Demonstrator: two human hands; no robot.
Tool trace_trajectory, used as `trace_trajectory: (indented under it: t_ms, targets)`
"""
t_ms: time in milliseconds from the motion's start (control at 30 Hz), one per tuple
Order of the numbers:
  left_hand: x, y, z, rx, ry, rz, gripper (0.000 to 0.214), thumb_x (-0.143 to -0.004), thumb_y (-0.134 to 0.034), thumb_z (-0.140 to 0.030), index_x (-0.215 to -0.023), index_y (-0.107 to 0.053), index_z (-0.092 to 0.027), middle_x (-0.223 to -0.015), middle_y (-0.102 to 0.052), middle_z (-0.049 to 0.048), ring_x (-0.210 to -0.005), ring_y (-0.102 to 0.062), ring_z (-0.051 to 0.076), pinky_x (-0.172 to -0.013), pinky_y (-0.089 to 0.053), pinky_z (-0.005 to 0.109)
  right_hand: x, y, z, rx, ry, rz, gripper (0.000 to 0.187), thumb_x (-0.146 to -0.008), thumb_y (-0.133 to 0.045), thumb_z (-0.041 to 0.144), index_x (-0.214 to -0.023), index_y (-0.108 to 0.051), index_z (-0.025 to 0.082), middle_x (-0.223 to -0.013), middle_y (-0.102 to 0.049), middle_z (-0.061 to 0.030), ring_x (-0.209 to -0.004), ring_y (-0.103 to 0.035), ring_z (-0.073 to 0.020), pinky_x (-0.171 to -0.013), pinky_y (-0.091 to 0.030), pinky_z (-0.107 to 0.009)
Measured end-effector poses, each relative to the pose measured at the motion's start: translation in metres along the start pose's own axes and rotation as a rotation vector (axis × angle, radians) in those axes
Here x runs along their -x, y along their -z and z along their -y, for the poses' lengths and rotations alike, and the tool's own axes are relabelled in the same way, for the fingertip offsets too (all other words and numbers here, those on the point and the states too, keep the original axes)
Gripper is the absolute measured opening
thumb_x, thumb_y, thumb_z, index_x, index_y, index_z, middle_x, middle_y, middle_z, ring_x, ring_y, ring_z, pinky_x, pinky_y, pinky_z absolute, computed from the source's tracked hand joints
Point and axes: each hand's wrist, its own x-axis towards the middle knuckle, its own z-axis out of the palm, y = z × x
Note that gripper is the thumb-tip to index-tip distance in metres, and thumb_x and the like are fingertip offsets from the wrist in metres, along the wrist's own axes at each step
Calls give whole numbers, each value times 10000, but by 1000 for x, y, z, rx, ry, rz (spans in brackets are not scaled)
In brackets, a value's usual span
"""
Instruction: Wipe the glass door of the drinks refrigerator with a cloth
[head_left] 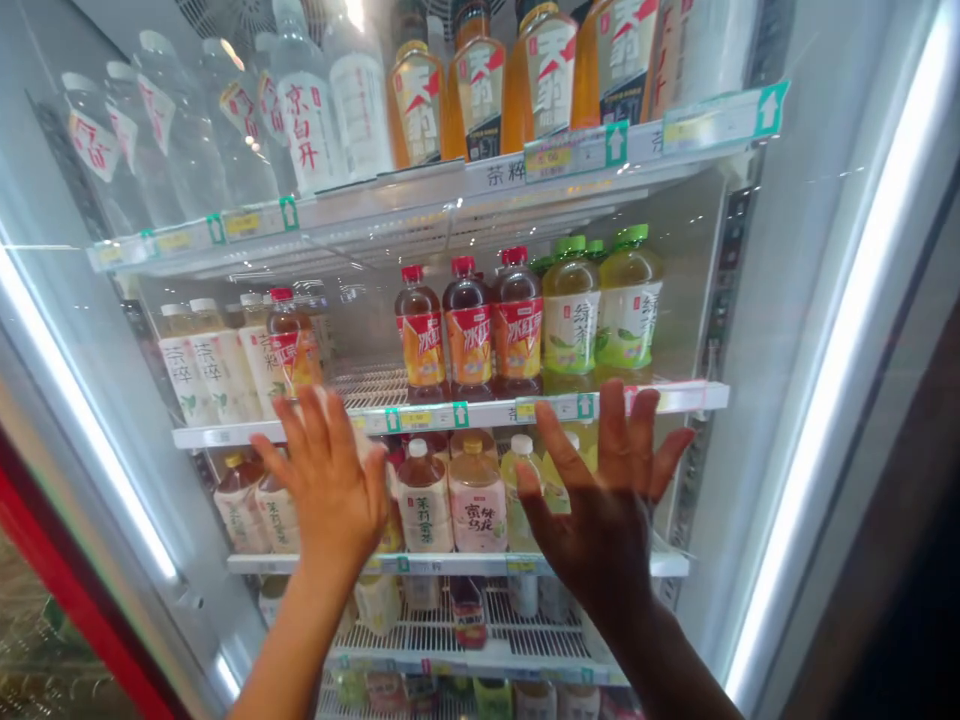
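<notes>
Both of my hands are raised in front of a lit drinks cooler, fingers spread and nothing in them. My left hand (330,475) is before the left part of the middle shelf (495,412), just below a red-capped bottle (292,345) and white-labelled tea bottles (210,360). My right hand (600,490) is in front of the shelf's right part, below green-capped tea bottles (630,300). Between them stand three red-capped bottles with red labels (471,325). Whether either hand touches the shelf edge, I cannot tell. Each hand hides some bottles on the row below.
On the top shelf (420,185) stand clear water bottles (304,120) and amber bottles (480,85). A lower row holds a pink-labelled bottle (478,500). Bright light strips (832,400) run along both sides. A red edge (67,560) crosses the lower left.
</notes>
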Motion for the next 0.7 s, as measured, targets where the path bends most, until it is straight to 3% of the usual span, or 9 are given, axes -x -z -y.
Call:
trace_trajectory:
  t_ms: [67,100,267,333,433,500,600,700]
  targets:
    - [-14,2,16,-2,35,-14,792,-1014,-429,-320,-1638,50,-226,-1728,84,87,-1592,157,274,-1239,123,657,0,-4,16,3,-15,2,780,-967,-634,222,-1623,-246,386,-1733,-38,-22,-1575,-71,-445,-1181,-75,-830]
    - [-9,2,19,1,30,-5,798,-1010,-438,-320,-1638,43,-218,-1728,89,89,-1592,157,281,-1240,126,655,0,-6,24,3,-20,14,766,-967,-637,228,-1617,-264,387,-1734,-68,-21,-1578,-75,-438,-1188,-86,-822]
    - [69,-1,25,53,-66,95,807,-984,-479,-285,-1641,-24,-176,-1731,80,50,-1601,115,282,-1275,129,565,6,-21,60,20,-36,99,655,-982,-626,278,-1576,-370,384,-1712,-220,-35,-1576,-137,-423,-1206,-150,-789]
    - [61,2,38,55,-67,84,811,-983,-485,-292,-1642,-24,-193,-1729,83,39,-1600,121,276,-1273,129,574,7,-29,73,32,-36,87,646,-983,-622,282,-1576,-377,364,-1721,-188,-44,-1577,-119,-430,-1209,-133,-784]
    - [17,10,67,41,-37,16,808,-997,-466,-323,-1641,12,-219,-1726,80,47,-1595,145,254,-1244,162,619,7,-41,93,65,-31,39,661,-977,-639,302,-1580,-370,342,-1738,-93,-56,-1575,-87,-447,-1204,-108,-788]
    - [7,12,82,29,-18,11,816,-998,-467,-335,-1640,25,-221,-1725,79,60,-1594,149,258,-1234,167,638,8,-49,106,85,-33,45,653,-976,-644,315,-1574,-383,336,-1730,-142,-76,-1569,-139,-451,-1195,-184,-777]
    - [42,13,94,25,-79,78,844,-975,-503,-296,-1640,8,-200,-1724,95,44,-1594,141,270,-1256,159,594,10,-57,122,101,-51,52,614,-984,-626,307,-1560,-413,331,-1658,-342,-108,-1527,-314,-421,-1135,-413,-675]
    - [62,17,114,42,-164,131,845,-967,-523,-298,-1642,-19,-226,-1728,69,0,-1603,95,243,-1272,162,533,11,-63,132,123,-45,24,587,-985,-613,277,-1544,-440,319,-1612,-419,-119,-1506,-362,-413,-1115,-463,-634]
